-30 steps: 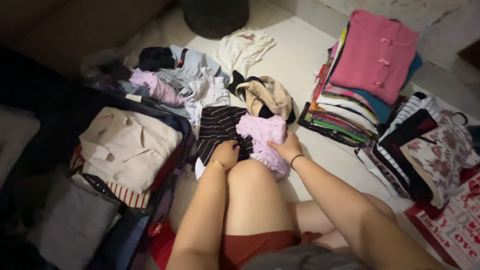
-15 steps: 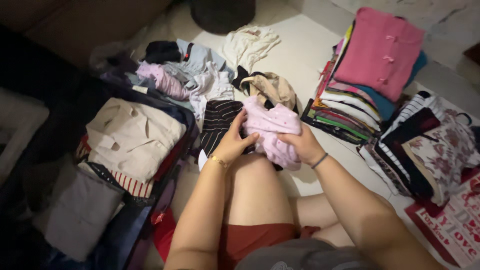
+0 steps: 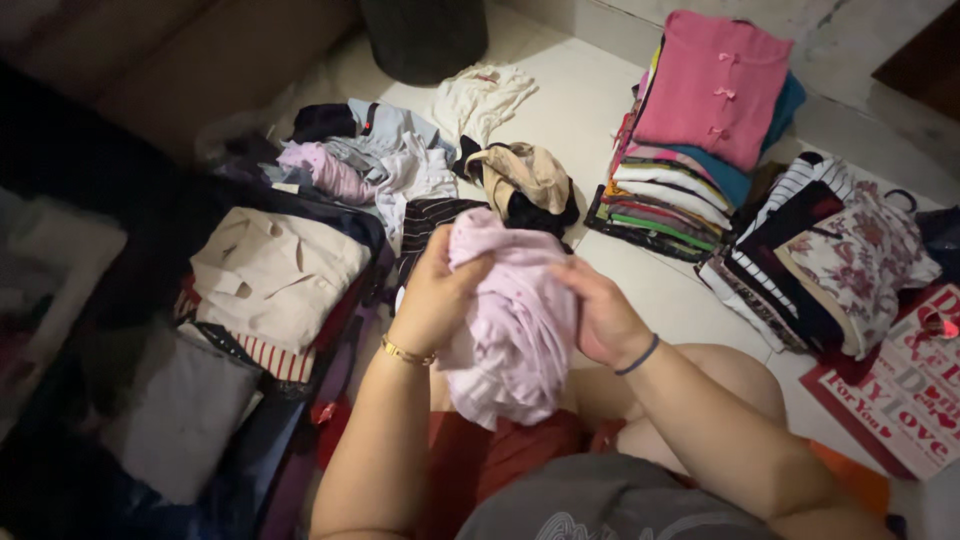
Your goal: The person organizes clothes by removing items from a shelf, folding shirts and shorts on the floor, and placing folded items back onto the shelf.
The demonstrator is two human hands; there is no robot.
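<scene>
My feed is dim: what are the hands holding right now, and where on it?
Both hands hold a pale pink garment: the left hand grips its upper left side, the right hand its right edge; the rest hangs bunched.

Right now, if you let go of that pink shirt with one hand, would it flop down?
Probably. The pink shirt sags in soft folds between the left hand and right hand, so it looks floppy, and likely light. It should not roll or break.

A folded cream shirt (image 3: 275, 275) tops the pile at the floor's left edge. Loose clothes (image 3: 385, 165) lie mid-floor; a pink-topped stack (image 3: 700, 130) and a floral stack (image 3: 850, 255) sit right.
</scene>
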